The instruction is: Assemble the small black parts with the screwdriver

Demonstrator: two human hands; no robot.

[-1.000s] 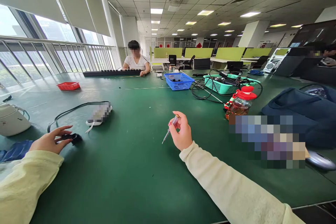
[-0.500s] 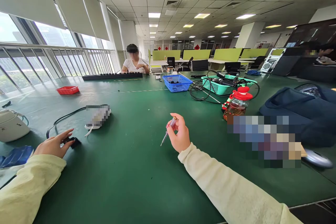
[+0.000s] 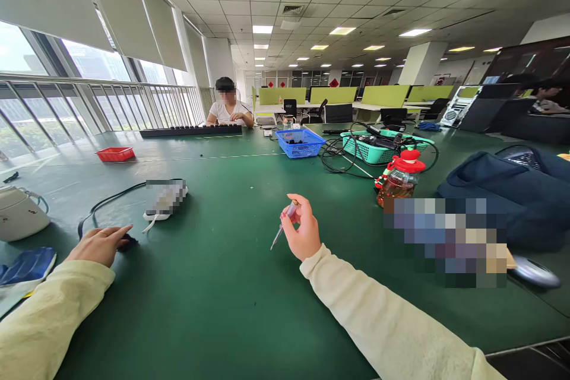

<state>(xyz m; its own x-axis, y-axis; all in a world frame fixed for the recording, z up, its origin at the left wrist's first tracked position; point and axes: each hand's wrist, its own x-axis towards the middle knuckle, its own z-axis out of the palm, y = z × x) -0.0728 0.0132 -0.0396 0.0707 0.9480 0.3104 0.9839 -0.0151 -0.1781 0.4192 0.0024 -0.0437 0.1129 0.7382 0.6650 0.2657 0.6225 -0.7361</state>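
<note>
- Clearly, the right hand [image 3: 303,234] has the screwdriver [image 3: 290,212] pinched between thumb and fingers, its tip slanting down toward the wearer's left; both are on the near side of the blue basket [image 3: 305,152].
- The left hand [image 3: 98,246], nearer than the blue basket and well to its left, lies over a black piece [image 3: 129,242] with fingers stretched; I can't make out whether it grips the piece or only rests on it.
- As for progress, the tool is already in hand and the piece already under the fingers. The two are well apart, so the tip is not yet at the piece; whether anything is loosened or fastened doesn't show.
- Left of the blue basket and nearer, a partly blurred white device [image 3: 155,215] sits just beyond the left hand, perhaps the likeliest thing to be bumped.
- Farther left of the basket is a red tray [image 3: 116,155].
- Right of the basket come a green basket [image 3: 378,155] with cables, then, nearer, a red-lidded jar [image 3: 398,183] and a dark bag [image 3: 503,190].
- Beyond the basket, to its left, a co-worker [image 3: 229,111] sits.
</note>
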